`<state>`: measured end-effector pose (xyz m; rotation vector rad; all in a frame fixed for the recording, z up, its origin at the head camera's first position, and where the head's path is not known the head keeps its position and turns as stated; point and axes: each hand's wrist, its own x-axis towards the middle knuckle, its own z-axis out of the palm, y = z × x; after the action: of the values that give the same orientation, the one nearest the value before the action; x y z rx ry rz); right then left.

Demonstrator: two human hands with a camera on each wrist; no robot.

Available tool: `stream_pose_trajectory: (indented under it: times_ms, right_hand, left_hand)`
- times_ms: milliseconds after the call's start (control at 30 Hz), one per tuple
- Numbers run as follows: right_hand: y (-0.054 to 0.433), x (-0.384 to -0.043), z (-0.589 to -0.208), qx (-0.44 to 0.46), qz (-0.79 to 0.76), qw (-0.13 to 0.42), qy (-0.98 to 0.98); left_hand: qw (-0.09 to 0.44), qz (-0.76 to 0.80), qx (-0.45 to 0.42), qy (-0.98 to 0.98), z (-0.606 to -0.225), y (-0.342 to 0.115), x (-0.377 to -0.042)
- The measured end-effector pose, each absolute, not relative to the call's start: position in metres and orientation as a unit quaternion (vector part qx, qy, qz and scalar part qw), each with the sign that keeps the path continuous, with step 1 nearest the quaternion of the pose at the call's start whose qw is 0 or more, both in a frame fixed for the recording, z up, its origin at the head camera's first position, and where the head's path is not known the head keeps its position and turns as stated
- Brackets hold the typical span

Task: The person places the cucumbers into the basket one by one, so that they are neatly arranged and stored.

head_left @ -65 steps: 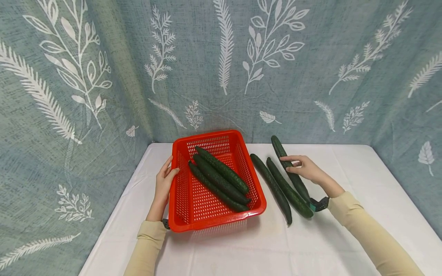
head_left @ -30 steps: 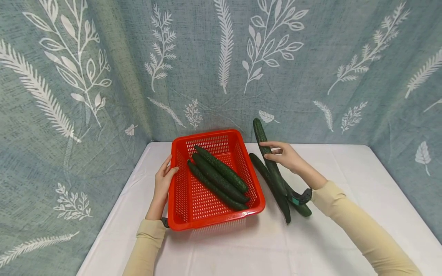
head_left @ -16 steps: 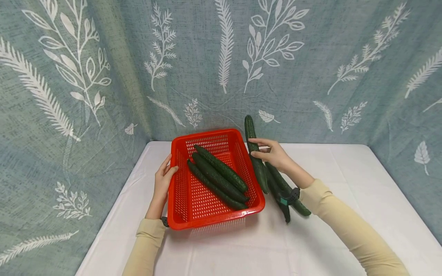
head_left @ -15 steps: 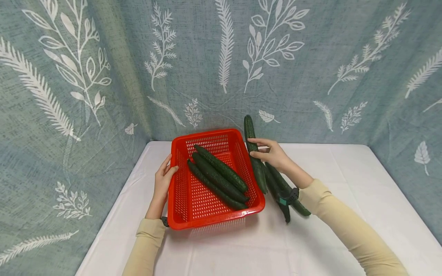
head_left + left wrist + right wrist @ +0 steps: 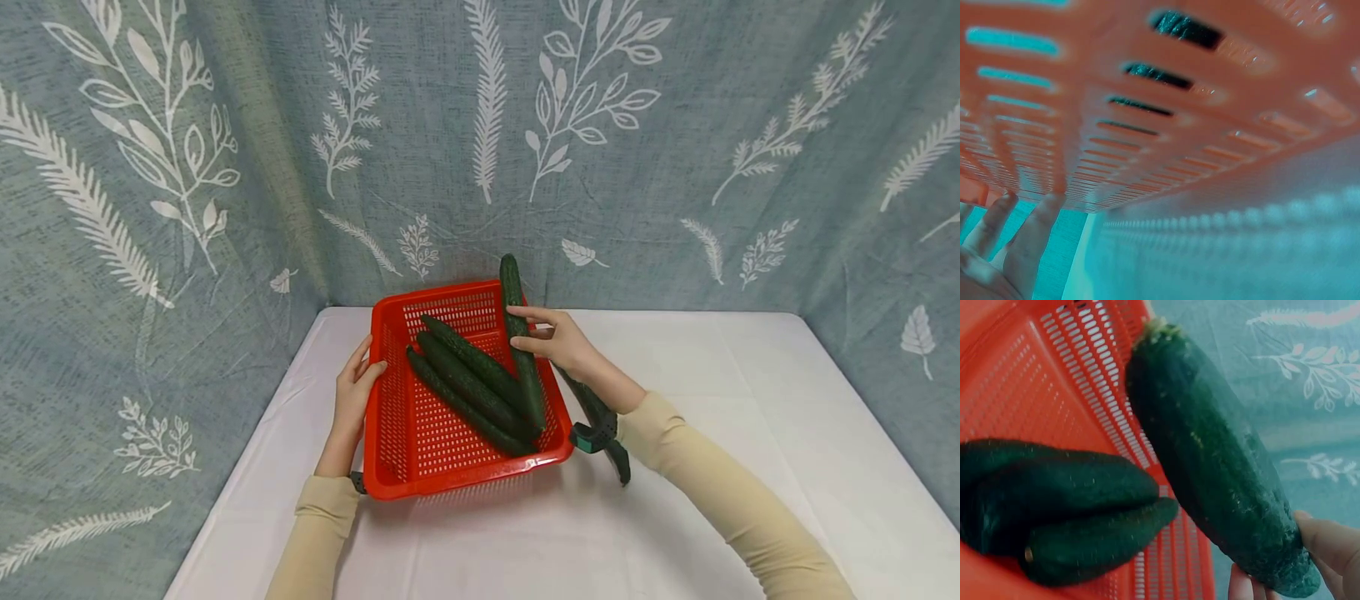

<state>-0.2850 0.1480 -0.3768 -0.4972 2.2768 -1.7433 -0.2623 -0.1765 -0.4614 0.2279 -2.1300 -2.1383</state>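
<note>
A red plastic basket with perforated walls sits on the table. My left hand holds its left rim, thumb over the edge and fingers outside; in the left wrist view those fingers lie along the wall. Between thumb and fingers, my right hand pinches a long dark green cucumber over the right part of the basket. Its far end rises above the back rim. Three more cucumbers lie slanted inside, side by side; the right wrist view shows their ends beside the held cucumber.
Right of the basket, cucumber lies on the white tablecloth, partly hidden by my right wrist and its black strap. A blue-green curtain with white leaf prints stands behind the table and along its sides.
My right hand has picked the rightmost cucumber off the table and carried it left, past the other loose ones, to over the basket. My left hand stays on the rim.
</note>
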Motion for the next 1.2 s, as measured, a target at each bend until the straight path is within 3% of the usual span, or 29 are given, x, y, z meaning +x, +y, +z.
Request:
stream_pose_trajectory:
  times_ms: [867,1200]
  right_hand:
    - [0.094,-0.285,-0.402,-0.121,-0.639,0.172,0.739]
    - [0.077,-0.288,-0.412,-0.104,-0.647,0.158,0.739]
  left_hand:
    - [0.059,-0.699,0.074,-0.709,-0.461,-0.176,-0.260]
    - [0.062,-0.704,0.071,-0.704,-0.461,-0.176,-0.261]
